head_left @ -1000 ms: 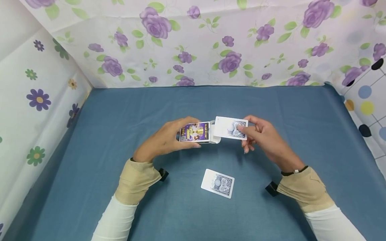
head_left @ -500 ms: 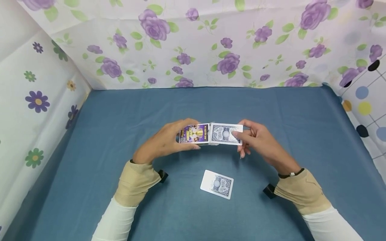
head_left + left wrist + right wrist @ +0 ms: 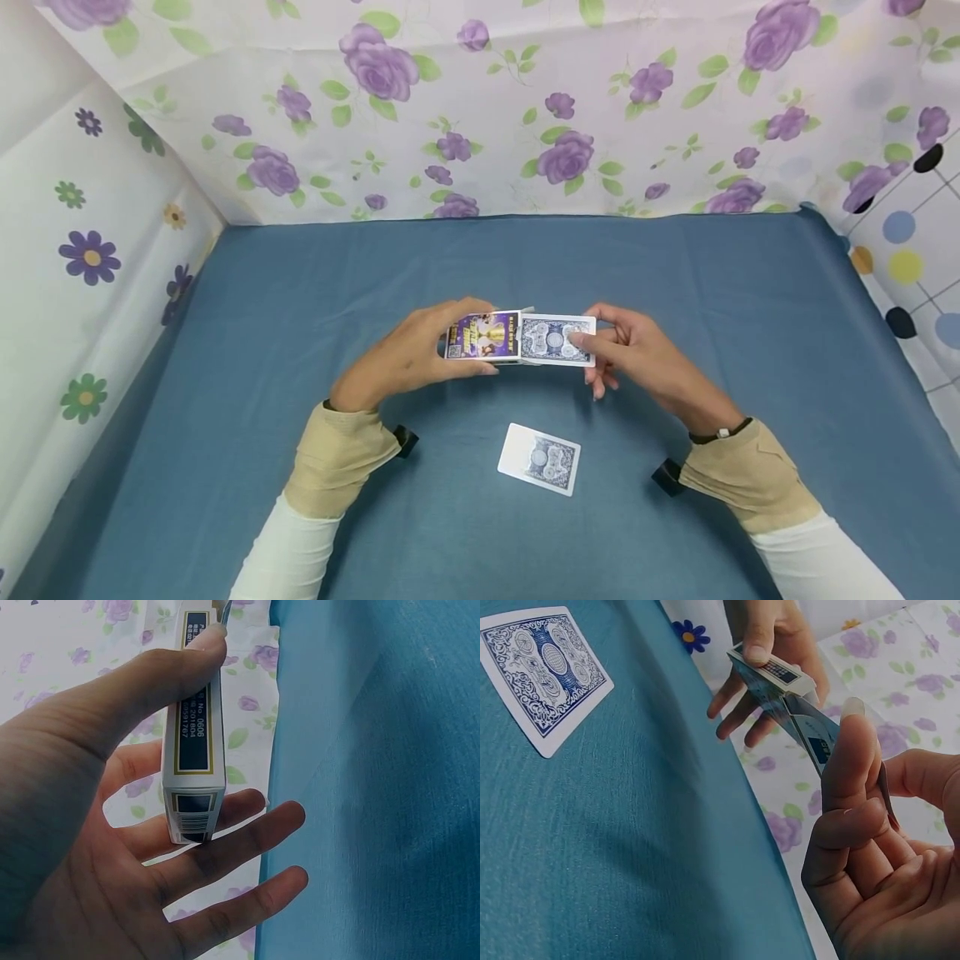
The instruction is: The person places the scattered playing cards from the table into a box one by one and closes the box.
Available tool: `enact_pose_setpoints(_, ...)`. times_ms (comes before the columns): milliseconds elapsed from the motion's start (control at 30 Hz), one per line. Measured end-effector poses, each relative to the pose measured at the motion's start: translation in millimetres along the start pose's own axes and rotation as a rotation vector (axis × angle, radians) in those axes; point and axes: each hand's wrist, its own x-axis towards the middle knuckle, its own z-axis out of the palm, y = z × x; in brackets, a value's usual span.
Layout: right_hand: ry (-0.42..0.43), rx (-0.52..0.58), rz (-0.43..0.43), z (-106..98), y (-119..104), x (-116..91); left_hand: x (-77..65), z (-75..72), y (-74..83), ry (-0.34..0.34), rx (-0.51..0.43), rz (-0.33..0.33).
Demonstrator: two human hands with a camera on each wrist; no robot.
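My left hand (image 3: pixel 420 350) grips a purple and white card box (image 3: pixel 483 336) between thumb and fingers, above the cloth. In the left wrist view the narrow side and barcode end of the box (image 3: pixel 193 742) show, with the thumb across the side. My right hand (image 3: pixel 637 350) pinches a playing card (image 3: pixel 551 337) with a blue patterned back, thumb on top. The left edge of that card meets the right end of the box, where a white flap shows. How far it reaches inside is hidden. In the right wrist view the pinched card is mostly behind my fingers (image 3: pixel 851 757).
Another blue-backed playing card (image 3: pixel 540 459) lies on the blue cloth (image 3: pixel 300 283), nearer to me than the hands. Flowered sheets (image 3: pixel 510 108) rise along the back and left edges. A dotted, lined sheet (image 3: pixel 911 275) stands at the right.
My right hand has moved left and slightly down with its card, bringing the card from above the box's flap to in line with its end. The left hand stays nearly still.
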Motion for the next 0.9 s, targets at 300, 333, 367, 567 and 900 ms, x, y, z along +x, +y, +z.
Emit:
enact_pose_setpoints(300,0.008,-0.026,0.006,2.2,2.1,0.8,1.3,1.9,3.7,0.007,0.028,0.013)
enact_pose_setpoints(333,0.009,-0.027,0.003,2.5,2.1,0.9,1.5,2.1,4.0,0.006,0.034,0.015)
enact_pose_setpoints(367,0.012,-0.027,0.001,2.8,2.1,0.9,1.6,2.5,4.1,0.005,0.04,0.016)
enact_pose_setpoints(567,0.041,-0.024,0.004,4.8,2.1,0.5,2.5,5.0,4.0,-0.008,0.057,0.013)
enact_pose_setpoints(900,0.068,-0.041,-0.017,11.8,2.1,0.3,4.9,10.1,6.8,-0.011,0.049,0.032)
